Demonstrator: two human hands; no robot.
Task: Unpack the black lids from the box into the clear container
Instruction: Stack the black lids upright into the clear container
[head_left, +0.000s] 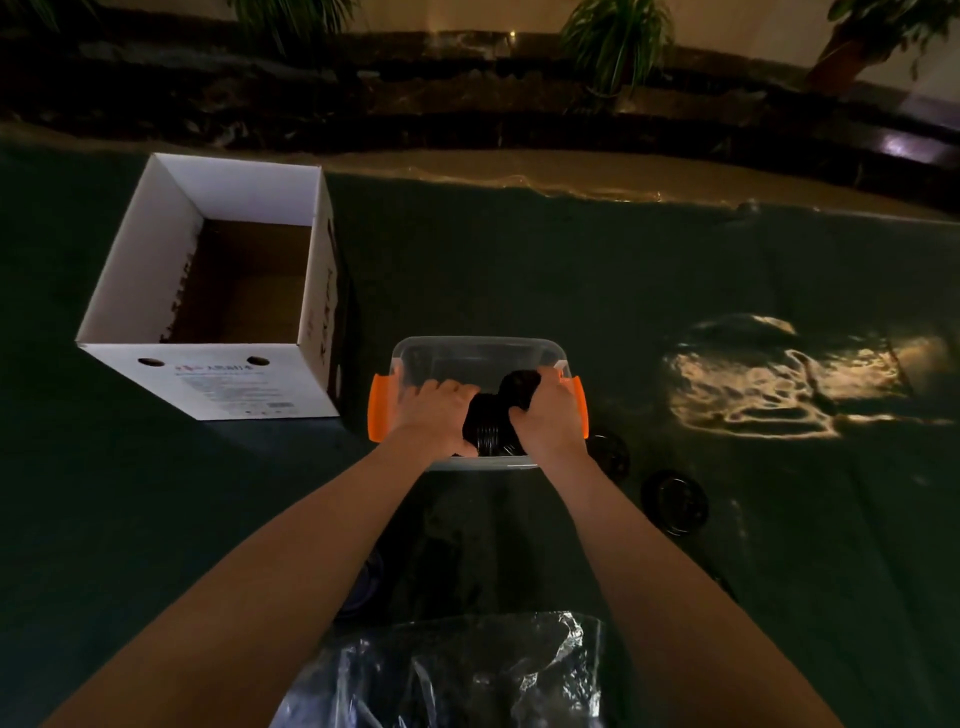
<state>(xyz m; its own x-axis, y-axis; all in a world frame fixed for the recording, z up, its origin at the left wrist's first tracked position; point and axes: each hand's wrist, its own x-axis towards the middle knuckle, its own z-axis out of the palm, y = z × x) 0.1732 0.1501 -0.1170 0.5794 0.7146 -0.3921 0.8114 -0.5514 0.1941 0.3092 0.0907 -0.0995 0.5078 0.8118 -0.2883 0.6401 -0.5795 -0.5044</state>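
I see both hands inside the clear container (478, 353) (orange latches on its sides): the left hand (439, 413) and the right hand (548, 410) grip a stack of black lids (488, 423) between them. The white cardboard box (218, 280) stands open left of the container, and two loose lids (675, 501) lie right of it.

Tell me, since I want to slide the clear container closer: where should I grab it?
Probably by the orange handles on the clear container's two short ends, one hand from each side. They stick out past the rim, and the stack of lids inside sits between them, so the load should stay balanced.
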